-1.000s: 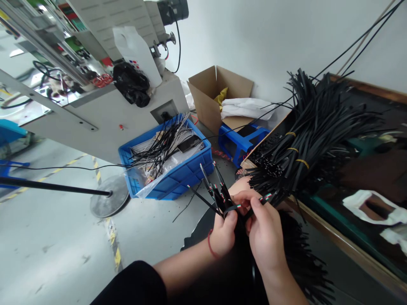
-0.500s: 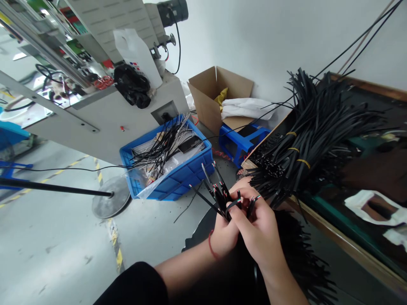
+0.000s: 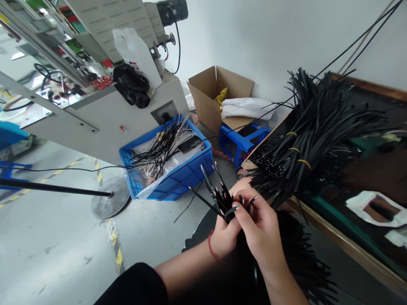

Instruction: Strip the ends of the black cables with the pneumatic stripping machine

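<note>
In the head view a bunch of short black cables (image 3: pixel 222 199) stands up out of my left hand (image 3: pixel 224 239), whose fingers are wrapped round it. Small red, green and white wire ends show at the cable tips. My right hand (image 3: pixel 262 224) is against the right side of the bunch, its thumb and fingers closed on one or more cables. One bent cable end (image 3: pixel 233 210) lies by the right thumb tip. The fingers of both hands partly hide the lower part of the bunch.
To the right, banded bundles of black cables (image 3: pixel 299 144) lie on a wood-edged table (image 3: pixel 346 250). More black cables (image 3: pixel 305 258) hang below it. Ahead are a blue crate (image 3: pixel 171 186) of cable scraps, a cardboard box (image 3: pixel 205 99) and a blue stool (image 3: pixel 237 144). A machine stands left.
My right thumb and fingers have shifted slightly on the cable ends. The bent cable end near the thumb has tipped lower. My left hand has hardly moved.
</note>
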A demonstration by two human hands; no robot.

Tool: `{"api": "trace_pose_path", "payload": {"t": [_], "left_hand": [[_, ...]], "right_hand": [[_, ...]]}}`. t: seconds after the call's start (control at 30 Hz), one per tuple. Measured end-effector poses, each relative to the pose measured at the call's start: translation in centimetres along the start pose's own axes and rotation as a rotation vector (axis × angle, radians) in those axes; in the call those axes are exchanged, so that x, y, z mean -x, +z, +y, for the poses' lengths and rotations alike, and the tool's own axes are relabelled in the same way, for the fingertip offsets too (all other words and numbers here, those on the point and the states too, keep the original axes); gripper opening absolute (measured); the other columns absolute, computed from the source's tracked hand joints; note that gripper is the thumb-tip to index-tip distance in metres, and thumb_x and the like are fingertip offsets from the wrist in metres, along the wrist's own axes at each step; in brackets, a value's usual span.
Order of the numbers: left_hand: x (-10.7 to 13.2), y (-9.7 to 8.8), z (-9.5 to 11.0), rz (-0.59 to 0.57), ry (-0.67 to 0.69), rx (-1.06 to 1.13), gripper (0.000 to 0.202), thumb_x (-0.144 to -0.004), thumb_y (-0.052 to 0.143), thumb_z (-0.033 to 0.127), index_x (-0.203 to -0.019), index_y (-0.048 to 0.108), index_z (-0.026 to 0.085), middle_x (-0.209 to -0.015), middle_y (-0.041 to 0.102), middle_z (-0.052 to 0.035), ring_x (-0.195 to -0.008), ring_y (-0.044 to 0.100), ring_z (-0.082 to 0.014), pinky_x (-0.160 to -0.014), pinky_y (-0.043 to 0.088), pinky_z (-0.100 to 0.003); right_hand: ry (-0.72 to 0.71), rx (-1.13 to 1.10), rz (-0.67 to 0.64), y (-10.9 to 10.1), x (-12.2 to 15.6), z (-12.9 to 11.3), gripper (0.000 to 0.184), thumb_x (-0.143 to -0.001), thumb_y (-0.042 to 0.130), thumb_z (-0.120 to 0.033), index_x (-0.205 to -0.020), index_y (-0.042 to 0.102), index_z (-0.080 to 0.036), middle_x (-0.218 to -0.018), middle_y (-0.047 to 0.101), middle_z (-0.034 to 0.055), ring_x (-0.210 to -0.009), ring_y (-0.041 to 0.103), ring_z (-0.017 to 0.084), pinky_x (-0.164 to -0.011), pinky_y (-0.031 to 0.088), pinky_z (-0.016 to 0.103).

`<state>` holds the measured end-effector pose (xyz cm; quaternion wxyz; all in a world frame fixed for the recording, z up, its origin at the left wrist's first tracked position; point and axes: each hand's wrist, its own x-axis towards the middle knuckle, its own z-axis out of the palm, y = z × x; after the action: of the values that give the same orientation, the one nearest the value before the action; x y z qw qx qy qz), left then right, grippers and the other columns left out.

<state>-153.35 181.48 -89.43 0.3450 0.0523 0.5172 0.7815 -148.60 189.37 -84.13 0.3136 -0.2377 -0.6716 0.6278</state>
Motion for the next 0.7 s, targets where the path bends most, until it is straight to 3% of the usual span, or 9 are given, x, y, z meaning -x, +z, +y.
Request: {"api": "trace_pose_path", "payload": {"t": [0.1,0.33,0.53,0.7], "left_hand": [[0.0,0.2,0.3,-0.043,0.040,-0.044,0.046,-0.084,0.084,0.058,-0.114,0.082,0.023,-0.095,0.081,-0.0090,-0.119,0.073,-0.0401,-0.117,0.053,-0.050],[-0.1,0.3,0.3,-0.027,0.080,-0.029,0.033,-0.085,0.086,0.056,-0.091,0.084,0.024,-0.084,0.077,-0.0049,-0.097,0.075,-0.0306,-0.110,0.058,-0.045],[-0.2,-0.1,-0.5,-0.064,0.094,-0.063,0.040,-0.089,0.081,0.057,-0.109,0.081,0.022,-0.089,0.079,-0.0040,-0.096,0.076,-0.0298,-0.115,0.054,-0.049],[-0.3,0.3,0.5,-0.042,0.051,-0.054,0.051,-0.083,0.085,0.060,-0.117,0.080,0.022,-0.100,0.082,-0.0063,-0.103,0.076,-0.0327,-0.113,0.056,-0.051]], "right_hand": [[0.010,0.007,-0.002,-0.1,-0.1,0.2,0.009,-0.099,0.073,-0.033,-0.098,0.076,-0.024,-0.089,0.071,0.0036,-0.079,0.069,0.021,-0.070,0.058,0.031],[0.031,-0.021,0.000,0.1,0.1,0.1,0.009,-0.100,0.071,-0.033,-0.100,0.076,-0.024,-0.093,0.073,0.0041,-0.084,0.070,0.022,-0.074,0.057,0.032],[0.043,-0.014,0.020,0.2,0.0,-0.3,0.012,-0.101,0.069,-0.033,-0.095,0.075,-0.024,-0.091,0.072,0.0031,-0.084,0.068,0.022,-0.078,0.053,0.033],[0.045,-0.013,-0.006,0.0,-0.2,0.0,0.012,-0.102,0.069,-0.034,-0.097,0.075,-0.024,-0.089,0.073,0.0028,-0.082,0.068,0.022,-0.072,0.055,0.031]]}}
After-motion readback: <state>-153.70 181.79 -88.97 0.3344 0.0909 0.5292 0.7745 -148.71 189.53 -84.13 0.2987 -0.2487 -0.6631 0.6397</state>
